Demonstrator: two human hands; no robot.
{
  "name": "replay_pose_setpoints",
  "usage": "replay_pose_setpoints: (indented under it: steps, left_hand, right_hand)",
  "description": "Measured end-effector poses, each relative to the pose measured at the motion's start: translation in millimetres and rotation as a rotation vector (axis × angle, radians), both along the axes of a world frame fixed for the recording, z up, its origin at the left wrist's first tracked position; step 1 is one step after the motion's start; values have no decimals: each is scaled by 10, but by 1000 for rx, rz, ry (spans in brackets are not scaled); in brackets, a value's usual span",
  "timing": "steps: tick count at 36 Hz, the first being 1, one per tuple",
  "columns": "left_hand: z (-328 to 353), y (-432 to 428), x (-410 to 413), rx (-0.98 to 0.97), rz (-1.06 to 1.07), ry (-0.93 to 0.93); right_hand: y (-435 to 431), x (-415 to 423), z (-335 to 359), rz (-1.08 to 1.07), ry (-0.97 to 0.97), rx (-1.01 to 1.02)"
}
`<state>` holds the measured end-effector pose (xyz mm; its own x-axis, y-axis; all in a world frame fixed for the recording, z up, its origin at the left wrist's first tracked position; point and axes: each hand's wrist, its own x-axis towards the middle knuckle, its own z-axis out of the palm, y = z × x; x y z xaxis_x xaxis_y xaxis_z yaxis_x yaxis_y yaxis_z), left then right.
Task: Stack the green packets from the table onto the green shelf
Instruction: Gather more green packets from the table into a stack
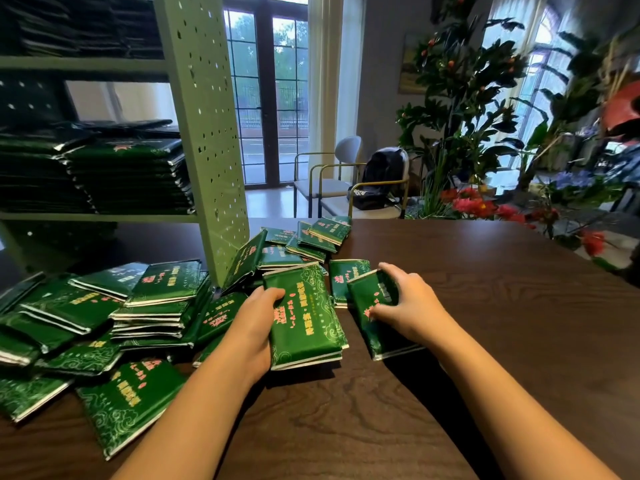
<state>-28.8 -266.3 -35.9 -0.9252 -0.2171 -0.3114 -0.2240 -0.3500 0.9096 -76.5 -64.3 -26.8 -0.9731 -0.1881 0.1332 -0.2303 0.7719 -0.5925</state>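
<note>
Indoors, the green shelf (204, 133) holds tall stacks of green packets (128, 174) on its middle board, with darker stacks on the board above. Loose packets (104, 323) lie scattered across the dark wooden bench (485, 323) around the shelf's foot. The left hand (258, 327) grips a small stack of packets (304, 317) by its left edge, thumb on top. Just beside it, the right hand (401, 306) curls its fingers (391, 271) over a tilted packet (377, 327), whose near end rests on the bench.
</note>
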Motion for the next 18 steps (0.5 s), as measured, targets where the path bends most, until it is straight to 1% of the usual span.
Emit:
replay_pose_setpoints:
  steps: [2, 4, 7, 9, 10, 11, 13, 16, 18]
  left_hand:
    - [-18, -18, -3, 8, -10, -20]
    - [-21, -18, -5, 1, -8, -21]
    - [-13, 5, -1, -33, -4, 4]
    - [-12, 21, -1, -80, -3, 31]
    - [-15, 26, -1, -100, -7, 41]
    - [-16, 30, 2, -120, -11, 45]
    - [-14, 34, 14, -156, -18, 52]
    - [-22, 49, 20, -148, -41, 47]
    - [-11, 77, 33, -69, -53, 57]
  right_hand:
    - [-17, -1, 27, 7, 94, -186]
    - [-55, 29, 71, 13, 93, -490]
    - [-116, 95, 130, 16, -32, -920]
    - [-123, 129, 160, 75, -136, -1141]
    - [-128, 144, 169, 119, -181, -1211]
    - [-135, 149, 162, 156, -206, -1237]
    - [-182, 163, 130, 210, -198, -1199]
    - [-259, 201, 69, 322, -123, -1033]
    - [-301, 260, 41, 401, -92, -883]
